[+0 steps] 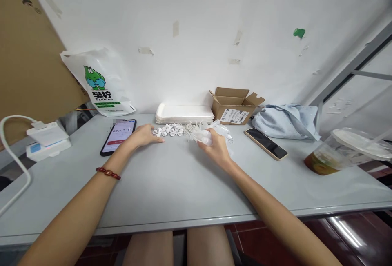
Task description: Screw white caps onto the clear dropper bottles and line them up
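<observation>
My left hand rests at the left end of a pile of small white caps. Its thumb and fingers are apart, with nothing visible between them. My right hand is closed around part of a heap of small clear plastic bottles; its fingers partly cover them, so how many are in the grip cannot be made out. Between the caps and the bottles lies a cluster of thin white stick-like pieces, too small to identify exactly.
Behind the pile stand stacked white trays and an open cardboard box. A phone with a timer lies left, another phone right. Further out are a white bag, a blue cloth bag, a drink cup and a charger.
</observation>
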### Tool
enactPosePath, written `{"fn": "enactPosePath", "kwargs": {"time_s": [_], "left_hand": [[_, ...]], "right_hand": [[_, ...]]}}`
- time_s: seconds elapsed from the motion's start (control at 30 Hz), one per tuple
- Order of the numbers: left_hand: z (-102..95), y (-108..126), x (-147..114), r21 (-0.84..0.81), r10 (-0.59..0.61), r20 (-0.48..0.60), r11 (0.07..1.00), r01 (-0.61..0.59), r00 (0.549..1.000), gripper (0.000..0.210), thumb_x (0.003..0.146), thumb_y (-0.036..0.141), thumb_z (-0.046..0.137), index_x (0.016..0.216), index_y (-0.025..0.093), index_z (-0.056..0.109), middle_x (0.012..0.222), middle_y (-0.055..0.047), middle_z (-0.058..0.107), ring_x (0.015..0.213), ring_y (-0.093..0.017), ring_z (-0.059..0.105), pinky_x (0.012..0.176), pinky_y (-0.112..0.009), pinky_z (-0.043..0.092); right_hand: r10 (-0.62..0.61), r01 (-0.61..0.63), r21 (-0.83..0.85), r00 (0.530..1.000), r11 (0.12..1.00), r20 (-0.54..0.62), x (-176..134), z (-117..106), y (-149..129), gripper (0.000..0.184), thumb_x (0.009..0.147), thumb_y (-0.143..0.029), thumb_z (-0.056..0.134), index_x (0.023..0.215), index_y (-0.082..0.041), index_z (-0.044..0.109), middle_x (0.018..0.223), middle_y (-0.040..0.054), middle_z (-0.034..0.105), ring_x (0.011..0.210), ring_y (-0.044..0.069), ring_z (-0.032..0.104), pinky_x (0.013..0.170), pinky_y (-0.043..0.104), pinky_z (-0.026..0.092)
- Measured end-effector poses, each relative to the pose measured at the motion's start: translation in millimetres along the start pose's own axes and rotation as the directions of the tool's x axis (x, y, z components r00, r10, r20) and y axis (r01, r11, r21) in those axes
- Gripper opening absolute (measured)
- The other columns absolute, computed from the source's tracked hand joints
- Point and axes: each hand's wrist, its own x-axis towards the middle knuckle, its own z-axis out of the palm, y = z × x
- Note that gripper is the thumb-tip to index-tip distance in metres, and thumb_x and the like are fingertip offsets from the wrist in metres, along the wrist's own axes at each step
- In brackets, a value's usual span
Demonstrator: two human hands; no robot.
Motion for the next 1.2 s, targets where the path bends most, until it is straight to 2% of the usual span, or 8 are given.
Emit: {"fn": "enactPosePath", "kwargs": {"time_s": [0.23,0.5,0.67,0.73,0.8,0.93,1.07,1.2], "left_hand": [[18.6,2.8,8.6,-0.116,0.075,-0.144,0.989,-0.092,0.987,0.038,0.058,0.043,0.074,0.086,0.018,0.070,0.076,-0.004,0.068,0.074,-0.024,0.062,0.064,-0.029,0.043],[12.9,-6.3,9.9,-0.455,-0.009,-0.020,0.890,-0.001,1.000,0.066,0.045,0.035,0.082,0.105,0.013,0.063,0.088,-0.007,0.068,0.054,-0.015,0.060,0.056,-0.028,0.046],[3.4,19.8,-5.4,-0.462,-0.099,-0.312,0.885,-0.060,0.945,0.029,0.064,0.035,0.072,0.085,0.015,0.068,0.081,-0.007,0.068,0.063,-0.017,0.061,0.058,-0.026,0.046],[5.9,42.4,-19.9,-0.682,-0.073,-0.202,0.727,-0.087,0.977,0.026,0.072,0.039,0.066,0.080,0.014,0.067,0.078,-0.008,0.068,0.067,-0.018,0.062,0.062,-0.027,0.049],[12.5,65.9,-36.7,-0.808,0.116,0.106,0.588,0.017,0.988,0.036,0.075,0.048,0.064,0.077,0.013,0.068,0.080,-0.011,0.069,0.075,-0.020,0.064,0.068,-0.030,0.051],[29.8,95.4,-61.8,-0.896,0.535,0.260,0.445,-0.006,0.803,0.042,0.082,0.053,0.057,0.096,0.015,0.067,0.089,-0.010,0.071,0.084,-0.021,0.066,0.080,-0.032,0.050],[40.4,98.8,-69.9,-0.896,0.474,0.344,0.425,0.131,0.811,0.045,0.078,0.048,0.064,0.111,0.017,0.061,0.089,-0.009,0.071,0.064,-0.022,0.067,0.060,-0.035,0.055],[43.9,100.8,-74.0,-0.890,0.329,0.359,0.401,0.215,0.873,0.038,0.078,0.051,0.061,0.087,0.014,0.064,0.104,-0.013,0.068,0.063,-0.023,0.067,0.049,-0.035,0.054]], "right_hand": [[0.012,-0.011,-0.011,1.000,1.000,0.027,-0.9,1.9,-0.1,0.029,0.070,-0.030,0.051,0.096,-0.018,0.056,0.079,0.0031,0.064,0.072,0.020,0.057,0.064,0.029,0.041],[0.181,-0.206,0.285,0.977,0.936,0.114,1.9,-2.9,-6.6,0.023,0.063,-0.031,0.062,0.080,-0.017,0.056,0.067,-0.0014,0.058,0.061,0.014,0.050,0.055,0.026,0.038],[0.207,-0.371,0.547,0.918,0.751,0.338,2.6,-6.8,-10.1,0.023,0.062,-0.031,0.068,0.068,-0.019,0.050,0.050,-0.0064,0.045,0.045,0.009,0.039,0.042,0.022,0.030],[0.167,-0.366,0.620,0.919,0.694,0.356,2.1,-8.3,-12.5,0.024,0.061,-0.030,0.070,0.065,-0.019,0.049,0.050,-0.0064,0.044,0.046,0.008,0.038,0.042,0.022,0.031],[0.127,-0.363,0.681,0.920,0.636,0.372,1.0,-10.0,-15.3,0.023,0.062,-0.029,0.070,0.064,-0.019,0.050,0.052,-0.0061,0.045,0.046,0.008,0.038,0.043,0.021,0.032],[0.052,-0.456,0.694,0.853,0.558,0.519,-3.7,-9.4,-19.7,0.019,0.063,-0.027,0.070,0.072,-0.017,0.056,0.057,-0.0053,0.050,0.046,0.006,0.038,0.041,0.020,0.031],[-0.031,-0.544,0.588,0.718,0.598,0.696,-9.8,-0.2,-22.9,0.021,0.061,-0.024,0.071,0.075,-0.015,0.058,0.056,-0.0046,0.053,0.042,0.006,0.041,0.039,0.019,0.034],[-0.026,-0.625,0.558,0.653,0.547,0.757,-12.8,7.8,-26.9,0.025,0.056,-0.021,0.072,0.071,-0.016,0.053,0.053,-0.0059,0.052,0.039,0.006,0.041,0.036,0.019,0.034]]}}
